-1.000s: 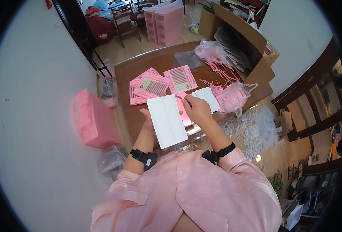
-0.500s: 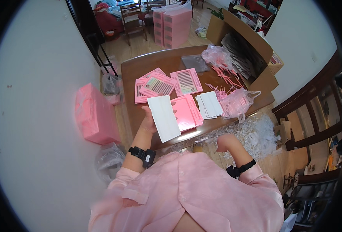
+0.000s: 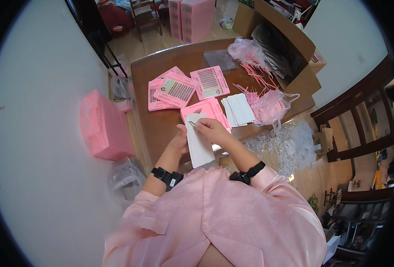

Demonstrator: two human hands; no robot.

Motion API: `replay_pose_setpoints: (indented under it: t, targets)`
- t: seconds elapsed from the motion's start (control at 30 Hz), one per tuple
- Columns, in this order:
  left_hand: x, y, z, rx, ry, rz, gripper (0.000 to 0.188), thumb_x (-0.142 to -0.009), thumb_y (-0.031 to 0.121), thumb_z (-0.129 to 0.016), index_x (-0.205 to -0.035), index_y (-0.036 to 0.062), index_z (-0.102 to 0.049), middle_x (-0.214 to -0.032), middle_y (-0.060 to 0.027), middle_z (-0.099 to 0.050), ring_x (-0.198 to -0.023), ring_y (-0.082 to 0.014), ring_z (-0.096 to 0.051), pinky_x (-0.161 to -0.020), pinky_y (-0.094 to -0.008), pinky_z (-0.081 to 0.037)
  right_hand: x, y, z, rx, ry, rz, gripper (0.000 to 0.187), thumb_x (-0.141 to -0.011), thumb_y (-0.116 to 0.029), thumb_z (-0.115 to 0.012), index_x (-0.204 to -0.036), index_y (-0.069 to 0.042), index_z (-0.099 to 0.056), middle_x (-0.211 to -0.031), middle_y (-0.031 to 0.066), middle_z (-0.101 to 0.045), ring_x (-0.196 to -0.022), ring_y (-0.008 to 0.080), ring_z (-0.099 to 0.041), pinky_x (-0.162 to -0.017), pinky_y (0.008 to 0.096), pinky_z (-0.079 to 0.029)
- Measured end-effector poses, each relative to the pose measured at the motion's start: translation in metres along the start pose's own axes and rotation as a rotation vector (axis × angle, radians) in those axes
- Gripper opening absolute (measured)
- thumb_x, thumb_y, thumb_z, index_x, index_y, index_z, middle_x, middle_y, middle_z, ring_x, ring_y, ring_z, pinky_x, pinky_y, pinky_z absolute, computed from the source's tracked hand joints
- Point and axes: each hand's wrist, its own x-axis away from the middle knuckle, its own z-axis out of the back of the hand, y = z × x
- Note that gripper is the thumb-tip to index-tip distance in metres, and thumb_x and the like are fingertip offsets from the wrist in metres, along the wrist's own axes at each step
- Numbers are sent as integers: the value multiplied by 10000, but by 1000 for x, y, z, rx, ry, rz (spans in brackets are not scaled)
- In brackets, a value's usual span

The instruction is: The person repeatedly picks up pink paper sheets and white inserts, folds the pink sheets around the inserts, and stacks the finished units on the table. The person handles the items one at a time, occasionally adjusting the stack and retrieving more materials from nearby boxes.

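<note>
Over the table's near edge, my left hand [image 3: 178,141] holds a long white card [image 3: 200,149] from its left side, thumb showing on that edge. The fingers of my right hand [image 3: 212,130] are pinched at the card's upper part, where a small dark line shows by the fingertips. I cannot make out whether that is a lifted edge or a separate small thing. Just beyond the card lies an open pink plastic case [image 3: 208,108], partly covered by my hands. To its right rests a loose stack of white cards [image 3: 237,110].
Pink trays with rows of dark lash-like tufts [image 3: 177,89] lie at the table's left and middle [image 3: 210,82]. Pink sticks spill near a plastic bag [image 3: 272,107]; a cardboard box [image 3: 306,49] stands back right. White shreds [image 3: 286,147] cover floor to the right.
My right hand has come up from beside my body to the card and pinches its upper part. The card has shifted slightly right and nearer, turned narrower to view. The view has tilted down.
</note>
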Motion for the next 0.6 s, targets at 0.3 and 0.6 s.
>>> replay_pose_setpoints:
  t: [0.3,0.6]
  targets:
    - [-6,20,55,93,505,-215,1050,-791,861,-422,-1498,88,-369,-1343,-138,-568,-1159,-304,-604,-965,-527,-539,33,69,68,415,-424,39,299,-952,-310,-610,-872,-36,-697,-740,79,-644,-682,162,-580,-660,346,-483]
    - [-36,48,50,-140,1030,45,910,-837,857,-480,-1490,252,-293,-1251,-96,-463,-1076,-338,-534,-851,-625,-423,83,152,160,1236,-285,-627,424,-845,-431,-709,-1058,-67,-756,-1062,146,-743,-1009,320,-706,-869,447,-551]
